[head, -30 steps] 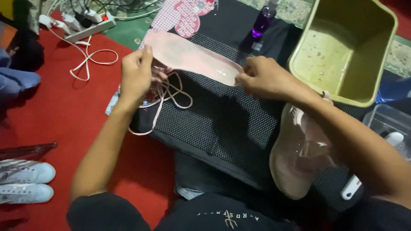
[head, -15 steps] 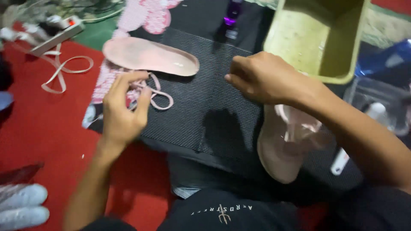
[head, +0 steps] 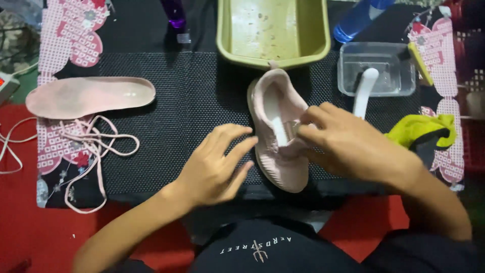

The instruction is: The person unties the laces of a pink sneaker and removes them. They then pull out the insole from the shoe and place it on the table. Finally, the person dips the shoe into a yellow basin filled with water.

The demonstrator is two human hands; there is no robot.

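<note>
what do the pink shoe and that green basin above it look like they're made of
Pink shoe: likely knit fabric, matte, with a ribbed weave along its side. Green basin: probably moulded plastic, with smooth walls, rounded rim and a dull sheen; the inside looks stained.

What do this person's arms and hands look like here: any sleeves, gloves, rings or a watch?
Both forearms are bare up to the frame edge, with no sleeves in view. The left hand and right hand wear no gloves, and no rings, watch or wristband show. Short nails show on the left fingers.
</note>
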